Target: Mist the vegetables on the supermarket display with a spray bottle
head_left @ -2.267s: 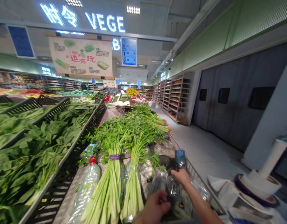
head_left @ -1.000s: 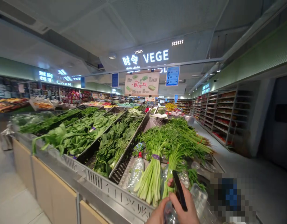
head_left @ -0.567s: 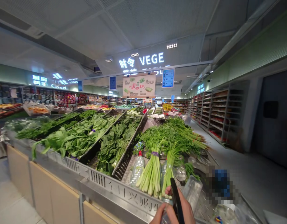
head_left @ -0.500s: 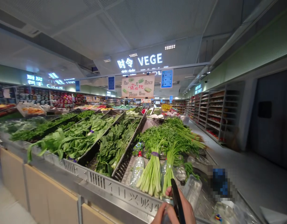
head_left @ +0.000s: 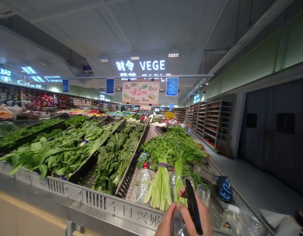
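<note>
At the bottom edge, my right hand (head_left: 203, 214) is closed around a slim black object (head_left: 192, 206) seen nearly edge-on; its kind is unclear. My left hand (head_left: 165, 224) is close beside it, fingers bent together, and what they hold, if anything, is hidden. A clear plastic bottle (head_left: 178, 224) shows between the two hands; whether either grips it I cannot tell. Just beyond lie a celery bunch (head_left: 160, 188) tied with a purple band and a second celery bunch (head_left: 178, 183). Left of these lies another clear bottle (head_left: 143, 184) with a red cap.
Black crates (head_left: 88, 167) of leafy greens (head_left: 110, 157) run along the left. A metal front rail (head_left: 97, 198) edges the display. At right lie a dark packet with blue lettering (head_left: 224, 189) and a clear container (head_left: 231, 218). An aisle (head_left: 249, 173), shelves and grey doors are beyond.
My view has turned right, so the display and signs shift left. Both hands stay low at the bottom, and the black object remains in the right one.
</note>
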A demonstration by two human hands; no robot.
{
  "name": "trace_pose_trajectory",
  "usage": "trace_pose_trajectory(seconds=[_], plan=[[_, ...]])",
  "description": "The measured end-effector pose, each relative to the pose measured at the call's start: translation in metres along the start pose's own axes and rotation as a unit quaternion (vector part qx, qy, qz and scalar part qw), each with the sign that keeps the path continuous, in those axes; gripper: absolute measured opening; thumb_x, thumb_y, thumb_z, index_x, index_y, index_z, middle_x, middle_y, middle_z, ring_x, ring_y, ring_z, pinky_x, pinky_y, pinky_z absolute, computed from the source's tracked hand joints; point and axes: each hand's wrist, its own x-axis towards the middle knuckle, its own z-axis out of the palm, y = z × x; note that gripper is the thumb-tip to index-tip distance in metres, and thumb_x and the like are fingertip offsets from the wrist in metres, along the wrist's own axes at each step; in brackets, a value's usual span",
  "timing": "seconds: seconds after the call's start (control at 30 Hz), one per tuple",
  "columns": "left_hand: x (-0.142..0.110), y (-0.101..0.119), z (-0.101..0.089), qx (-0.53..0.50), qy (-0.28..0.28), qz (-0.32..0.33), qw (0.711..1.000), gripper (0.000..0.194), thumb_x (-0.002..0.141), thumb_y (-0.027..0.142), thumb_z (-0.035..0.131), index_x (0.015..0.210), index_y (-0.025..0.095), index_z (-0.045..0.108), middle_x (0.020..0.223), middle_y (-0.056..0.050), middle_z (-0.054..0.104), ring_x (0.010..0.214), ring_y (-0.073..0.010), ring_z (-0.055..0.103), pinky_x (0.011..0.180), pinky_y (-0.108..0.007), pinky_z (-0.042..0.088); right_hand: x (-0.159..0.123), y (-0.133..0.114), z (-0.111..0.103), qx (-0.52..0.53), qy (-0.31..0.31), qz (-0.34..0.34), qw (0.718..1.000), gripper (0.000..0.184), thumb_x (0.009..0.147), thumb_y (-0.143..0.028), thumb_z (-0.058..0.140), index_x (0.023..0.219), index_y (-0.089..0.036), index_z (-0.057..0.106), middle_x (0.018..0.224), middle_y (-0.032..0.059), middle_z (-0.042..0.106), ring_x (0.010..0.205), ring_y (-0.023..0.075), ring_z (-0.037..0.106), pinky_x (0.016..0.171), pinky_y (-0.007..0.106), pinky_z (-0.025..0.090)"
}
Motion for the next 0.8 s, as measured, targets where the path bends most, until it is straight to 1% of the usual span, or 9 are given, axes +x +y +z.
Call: trace_pose_trajectory(seconds=[0.13, 0.2, 0.3, 0.37, 0.43, 0.53, 0.63, 0.7, 0.8], plan=[[0.006, -0.005, -0.005, 0.001, -0.023, 0.042, 0.999, 0.074, 0.057, 0.03, 0.064, 0.123, 0.015, 0.036, 0.127, -0.01, 0.039, 0.118, -0.0249, 0.032, 0.1, -0.029, 0.022, 0.007, -0.004, 0.001, -0.029, -0.027, -0.036, 0.999, 0.022, 0.067, -0.03, 0.048, 0.084, -0.018, 0.053, 0.077, 0.0046, 0.06, 0.072, 0.0162, 0.057, 0.066, 0.022, 0.046], [0.006, -0.008, -0.008, 0.0, -0.041, 0.055, 0.998, 0.074, 0.056, 0.03, 0.065, 0.123, 0.015, 0.036, 0.128, -0.01, 0.037, 0.119, -0.0247, 0.031, 0.101, -0.028, 0.021, 0.006, 0.0, 0.005, -0.037, -0.025, -0.035, 0.998, 0.024, 0.067, -0.029, 0.048, 0.086, -0.017, 0.053, 0.08, 0.0059, 0.06, 0.076, 0.0171, 0.057, 0.069, 0.024, 0.046], [0.006, -0.009, -0.013, 0.014, -0.062, 0.054, 0.996, 0.077, 0.055, 0.028, 0.067, 0.124, 0.017, 0.033, 0.128, -0.009, 0.037, 0.119, -0.024, 0.032, 0.101, -0.029, 0.02, 0.007, 0.006, 0.011, -0.044, -0.028, -0.04, 0.998, 0.027, 0.067, -0.029, 0.048, 0.09, -0.017, 0.054, 0.086, 0.0068, 0.061, 0.082, 0.0178, 0.057, 0.074, 0.025, 0.045], [0.008, -0.003, -0.015, 0.032, -0.053, 0.05, 0.997, 0.085, 0.05, 0.026, 0.071, 0.124, 0.017, 0.032, 0.129, -0.01, 0.035, 0.119, -0.0253, 0.03, 0.102, -0.032, 0.018, 0.013, 0.006, 0.014, -0.041, -0.03, -0.046, 0.998, 0.028, 0.066, -0.028, 0.048, 0.092, -0.017, 0.054, 0.086, 0.0062, 0.061, 0.082, 0.0173, 0.058, 0.074, 0.025, 0.045], [0.016, 0.008, -0.017, 0.041, -0.024, 0.047, 0.998, 0.09, 0.044, 0.025, 0.074, 0.123, 0.015, 0.032, 0.129, -0.011, 0.035, 0.119, -0.0267, 0.029, 0.101, -0.033, 0.02, 0.028, 0.003, 0.017, -0.035, -0.025, -0.048, 0.998, 0.028, 0.066, -0.027, 0.047, 0.09, -0.016, 0.054, 0.085, 0.0055, 0.062, 0.079, 0.0166, 0.058, 0.072, 0.025, 0.045], [0.034, 0.033, -0.02, 0.017, 0.022, 0.047, 0.999, 0.083, 0.047, 0.021, 0.073, 0.12, 0.014, 0.036, 0.122, -0.01, 0.043, 0.111, -0.0243, 0.039, 0.095, -0.032, 0.028, 0.06, -0.004, 0.02, -0.011, -0.014, -0.041, 0.999, 0.027, 0.066, -0.028, 0.046, 0.087, -0.015, 0.054, 0.08, 0.0053, 0.062, 0.074, 0.0156, 0.058, 0.07, 0.025, 0.044], [0.051, 0.05, -0.024, 0.006, 0.019, 0.053, 0.998, 0.077, 0.044, 0.019, 0.075, 0.114, 0.013, 0.042, 0.114, -0.009, 0.05, 0.103, -0.0236, 0.045, 0.091, -0.031, 0.032, 0.085, -0.007, 0.022, -0.027, -0.007, -0.026, 0.999, 0.023, 0.065, -0.031, 0.046, 0.079, -0.015, 0.054, 0.069, 0.0037, 0.062, 0.063, 0.0151, 0.058, 0.062, 0.024, 0.044], [0.056, 0.05, -0.024, -0.012, 0.006, 0.059, 0.998, 0.072, 0.044, 0.02, 0.074, 0.11, 0.014, 0.046, 0.11, -0.007, 0.053, 0.1, -0.0228, 0.047, 0.088, -0.03, 0.034, 0.09, -0.004, 0.024, -0.046, -0.001, -0.01, 0.999, 0.022, 0.065, -0.033, 0.045, 0.074, -0.016, 0.054, 0.062, 0.0027, 0.06, 0.058, 0.0153, 0.056, 0.058, 0.025, 0.043], [0.054, 0.032, -0.021, -0.058, 0.0, 0.043, 0.997, 0.063, 0.043, 0.017, 0.074, 0.102, 0.015, 0.051, 0.098, -0.004, 0.059, 0.089, -0.0206, 0.052, 0.08, -0.028, 0.038, 0.082, 0.01, 0.032, -0.052, -0.016, 0.013, 0.998, 0.022, 0.064, -0.033, 0.046, 0.074, -0.016, 0.056, 0.063, 0.0034, 0.061, 0.059, 0.0164, 0.057, 0.058, 0.026, 0.043]])
